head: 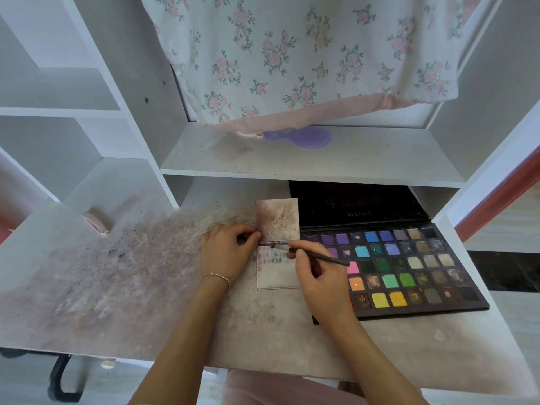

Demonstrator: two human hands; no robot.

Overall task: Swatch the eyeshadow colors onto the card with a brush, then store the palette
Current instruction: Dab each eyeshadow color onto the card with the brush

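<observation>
Far out beyond my left hand (226,252), a small pink item (96,223) lies on the stained counter (117,287); I can't tell what it is. My left hand rests on the counter with fingers curled, thumb and forefinger pinching the left edge of the folded card (277,244) at its crease, so the upper leaf stays tilted up and the lower leaf lies flat to take colour. A row of small swatches already sits on that lower leaf, just between my hands. My right hand (318,273) grips the brush (309,254) like a pencil. Its long axis runs nearly level, bristles pointing left onto the crease, the handle end pointing right over the palette (409,267). The palette lies open just beside and partly under my right hand, its lid propped back beneath the shelf (321,159), its long side running left to right, within easy reach for reloading.
</observation>
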